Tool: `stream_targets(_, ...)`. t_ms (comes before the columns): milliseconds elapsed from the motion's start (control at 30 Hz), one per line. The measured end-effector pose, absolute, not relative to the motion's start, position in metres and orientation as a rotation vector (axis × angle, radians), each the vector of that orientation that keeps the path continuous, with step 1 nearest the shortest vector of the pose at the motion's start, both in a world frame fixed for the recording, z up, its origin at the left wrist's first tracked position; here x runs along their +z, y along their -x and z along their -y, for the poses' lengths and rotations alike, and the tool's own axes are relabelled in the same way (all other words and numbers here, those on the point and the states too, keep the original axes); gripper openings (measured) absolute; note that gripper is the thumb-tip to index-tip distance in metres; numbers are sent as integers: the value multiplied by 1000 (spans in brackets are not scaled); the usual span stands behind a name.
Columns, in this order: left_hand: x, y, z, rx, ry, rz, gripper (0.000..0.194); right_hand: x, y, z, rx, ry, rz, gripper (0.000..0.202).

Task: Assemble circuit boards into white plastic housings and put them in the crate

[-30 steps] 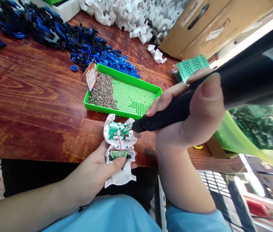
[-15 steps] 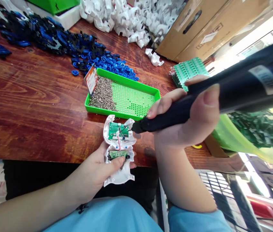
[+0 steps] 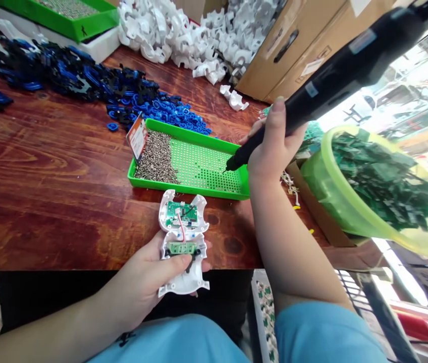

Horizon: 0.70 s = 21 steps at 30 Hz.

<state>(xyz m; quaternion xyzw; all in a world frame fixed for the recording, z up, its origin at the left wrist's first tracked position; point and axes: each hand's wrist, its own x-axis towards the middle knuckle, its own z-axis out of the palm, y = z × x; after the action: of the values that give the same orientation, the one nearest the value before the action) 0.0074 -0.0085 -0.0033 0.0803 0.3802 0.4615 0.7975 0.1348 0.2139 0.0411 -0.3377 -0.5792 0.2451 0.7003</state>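
My left hand (image 3: 161, 269) grips an opened white plastic housing (image 3: 181, 284) at the table's front edge, thumb across its lower half. A green circuit board (image 3: 185, 214) sits in the upper half and a smaller board (image 3: 182, 248) in the lower one, joined by a red and white wire. My right hand (image 3: 274, 143) is wrapped round a black electric screwdriver (image 3: 312, 96), which slants down to the left. Its tip hovers over the right part of a green perforated tray (image 3: 191, 190); contact with the tray cannot be made out. Small screws (image 3: 157, 159) are heaped in the tray's left end.
Blue and black plastic parts (image 3: 85, 75) lie piled at the back left, with white shells (image 3: 199, 35) behind. A cardboard box (image 3: 285, 45) stands at the back right. A yellow-green tub (image 3: 323, 166) of green boards is on the right. Another green tray (image 3: 81, 30) is at the upper left.
My right hand has lifted the screwdriver away from the upper board and swung it right, over the tray. My left hand still holds the housing, and the camera view has shifted slightly.
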Motion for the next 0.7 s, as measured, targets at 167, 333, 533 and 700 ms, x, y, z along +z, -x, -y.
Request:
stream_targets(167,7,-8,7,978,-131,-866,26,39,-133,-215,559,770,1268,31)
stream_targets(333,6,-9,7,995,-115,-864,29,38,-132,-215,550,779,1283,30)
stream_targets(533,8,-9,7,996,-105,-882,24,38,-134,-214,567,770,1286,30)
stream_targets(700,6,-9,8,998,-122,-866,30,35,-133,-216,584,777,1294,31)
